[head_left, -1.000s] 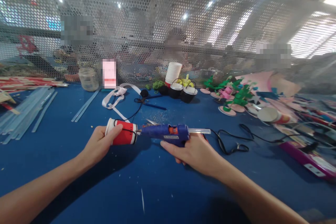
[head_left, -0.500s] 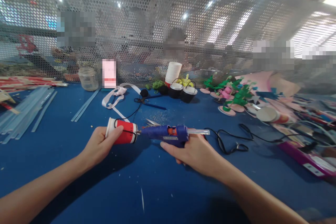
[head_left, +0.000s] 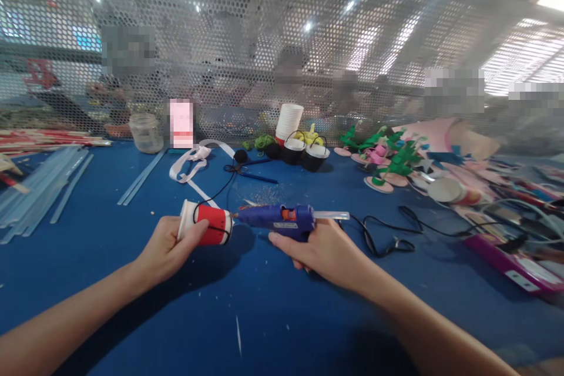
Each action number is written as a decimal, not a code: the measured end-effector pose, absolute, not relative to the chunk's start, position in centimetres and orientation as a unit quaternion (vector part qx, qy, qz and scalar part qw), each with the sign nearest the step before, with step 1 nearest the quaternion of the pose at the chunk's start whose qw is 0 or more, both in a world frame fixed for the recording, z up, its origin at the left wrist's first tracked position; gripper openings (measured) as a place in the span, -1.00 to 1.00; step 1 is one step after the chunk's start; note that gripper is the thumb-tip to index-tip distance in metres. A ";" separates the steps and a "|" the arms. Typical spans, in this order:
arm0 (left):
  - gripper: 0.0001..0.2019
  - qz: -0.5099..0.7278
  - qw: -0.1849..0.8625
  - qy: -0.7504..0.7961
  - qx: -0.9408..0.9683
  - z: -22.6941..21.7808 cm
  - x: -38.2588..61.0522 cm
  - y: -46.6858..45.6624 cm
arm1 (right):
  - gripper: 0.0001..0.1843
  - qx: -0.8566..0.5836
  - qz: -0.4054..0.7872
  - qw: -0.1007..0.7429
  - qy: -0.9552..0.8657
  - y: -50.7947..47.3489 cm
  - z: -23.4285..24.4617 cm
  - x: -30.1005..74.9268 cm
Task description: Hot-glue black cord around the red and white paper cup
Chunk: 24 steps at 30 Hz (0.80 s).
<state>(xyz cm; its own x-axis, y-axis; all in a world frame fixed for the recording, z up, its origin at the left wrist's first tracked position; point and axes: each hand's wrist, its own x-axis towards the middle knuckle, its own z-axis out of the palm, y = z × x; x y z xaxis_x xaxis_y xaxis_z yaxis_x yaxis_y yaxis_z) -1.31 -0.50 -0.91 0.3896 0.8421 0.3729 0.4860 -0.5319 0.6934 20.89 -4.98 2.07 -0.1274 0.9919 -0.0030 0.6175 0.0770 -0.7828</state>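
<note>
My left hand (head_left: 174,244) is closed around a red and white paper cup (head_left: 215,224) lying sideways, its base toward the right. Black yarn (head_left: 226,191) wraps near the cup's base and runs under my thumb, then up to a small black ball of yarn (head_left: 240,157). My right hand (head_left: 324,252) grips a blue hot glue gun (head_left: 273,218), with a clear glue stick (head_left: 332,215) jutting from its back. The nozzle points left and sits at the edge of the cup's base; whether it touches I cannot tell.
Behind stand a stack of white cups (head_left: 289,120), black-wrapped cups (head_left: 315,157) and a clear jar (head_left: 146,133). Glue sticks (head_left: 44,188) lie left, green paper decorations (head_left: 399,158) right. A black cord (head_left: 374,241) and a purple box (head_left: 506,261) are at the right.
The glue gun's nozzle has shifted slightly up along the cup's base edge. The cup has turned a little in my left hand. Both hands keep their grip.
</note>
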 end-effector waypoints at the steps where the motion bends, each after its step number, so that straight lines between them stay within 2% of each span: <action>1: -0.65 0.363 0.244 0.414 0.798 -0.9 -1.3 -0.5 | -0.80 -0.595 0.326 0.286 -0.677 -5.0 2.1 20.9; 15: -0.64 0.373 0.234 0.396 0.806 -1.2 -1.3 -0.5 | -0.84 -0.594 0.324 0.281 -0.681 -5.2 2.7 20.9; 24: -0.67 0.372 0.194 0.354 0.836 -1.5 -1.4 -0.5 | -0.76 -0.597 0.346 0.263 -0.675 -5.3 3.1 21.3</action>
